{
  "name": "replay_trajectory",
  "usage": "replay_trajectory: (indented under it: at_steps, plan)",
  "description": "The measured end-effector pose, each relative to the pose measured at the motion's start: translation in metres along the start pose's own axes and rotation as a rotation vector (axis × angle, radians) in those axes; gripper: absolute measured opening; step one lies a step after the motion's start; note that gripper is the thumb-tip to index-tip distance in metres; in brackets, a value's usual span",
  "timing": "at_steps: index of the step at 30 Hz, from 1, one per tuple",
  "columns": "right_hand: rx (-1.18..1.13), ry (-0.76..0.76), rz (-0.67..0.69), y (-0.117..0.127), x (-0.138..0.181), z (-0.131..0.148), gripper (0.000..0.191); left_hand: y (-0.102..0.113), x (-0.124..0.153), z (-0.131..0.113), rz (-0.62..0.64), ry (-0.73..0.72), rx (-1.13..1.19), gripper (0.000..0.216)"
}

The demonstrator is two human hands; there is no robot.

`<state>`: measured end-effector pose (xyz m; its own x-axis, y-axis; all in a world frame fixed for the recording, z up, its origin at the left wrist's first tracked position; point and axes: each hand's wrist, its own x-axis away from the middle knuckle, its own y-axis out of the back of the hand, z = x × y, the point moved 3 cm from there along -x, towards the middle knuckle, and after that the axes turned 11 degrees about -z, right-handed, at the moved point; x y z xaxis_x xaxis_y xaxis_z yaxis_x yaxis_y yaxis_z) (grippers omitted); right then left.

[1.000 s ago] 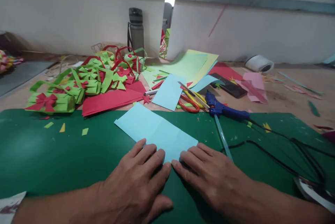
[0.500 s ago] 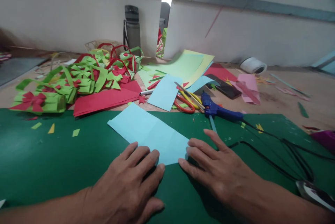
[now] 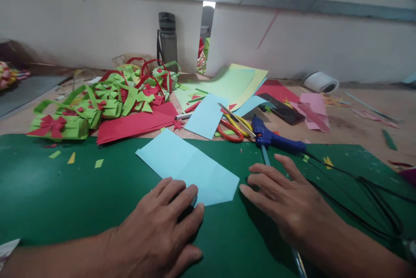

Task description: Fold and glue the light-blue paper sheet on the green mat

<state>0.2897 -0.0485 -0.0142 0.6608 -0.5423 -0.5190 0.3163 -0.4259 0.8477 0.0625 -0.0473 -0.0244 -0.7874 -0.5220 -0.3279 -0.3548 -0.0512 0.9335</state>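
A folded light-blue sheet of paper (image 3: 191, 161) lies aslant on the green mat (image 3: 65, 195), creased across its middle. My left hand (image 3: 172, 217) rests its spread fingertips on the near edge of that paper, pressing it to the mat. Just off the paper's right end, my right hand (image 3: 279, 195) hovers with fingers apart and nothing in them. Under the right forearm pokes a thin shiny stick (image 3: 298, 263), partly hidden. The blue glue gun (image 3: 276, 139) lies beyond the right hand, a pale-blue strip (image 3: 265, 155) by its nozzle.
Green paper handbags (image 3: 73, 126) with red bows crowd the left back, beside red paper sheets (image 3: 136, 126). Orange-handled scissors (image 3: 231, 132), a small blue sheet (image 3: 204, 117) and a dark phone (image 3: 282, 111) lie behind the mat. A grey bottle (image 3: 168, 44) stands by the wall. The glue gun's cord (image 3: 367, 195) loops at right.
My right hand has lifted off the blue paper and moved right, uncovering its right corner. My left hand stays on the paper. The view has shifted slightly.
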Motion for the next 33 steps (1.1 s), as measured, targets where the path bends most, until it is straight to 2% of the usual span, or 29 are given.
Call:
replay_trajectory:
  at_steps: [4, 8, 14, 21, 25, 33]
  plan:
    - [-0.132, 0.056, 0.091, -0.008, -0.014, 0.015, 0.033, 0.001, -0.001, 0.000, -0.031, -0.008, 0.001, 0.033]
    - [-0.142, 0.103, 0.170, -0.016, -0.017, 0.022, 0.032, -0.002, -0.001, 0.001, -0.075, -0.006, 0.016, 0.031]
    - [-0.077, 0.117, 0.166, -0.018, -0.017, 0.025, 0.033, -0.010, 0.002, 0.004, -0.162, -0.050, 0.043, 0.033]
    - [-0.092, 0.117, 0.179, -0.019, -0.015, 0.023, 0.031, -0.003, 0.001, 0.002, -0.117, -0.034, 0.030, 0.026]
    - [-0.133, 0.085, 0.178, -0.017, -0.015, 0.021, 0.030, -0.003, 0.002, 0.004, -0.192, -0.070, 0.034, 0.025]
    - [-0.128, 0.075, 0.186, -0.011, -0.013, 0.016, 0.027, -0.004, 0.005, 0.004, -0.267, -0.113, 0.014, 0.026]
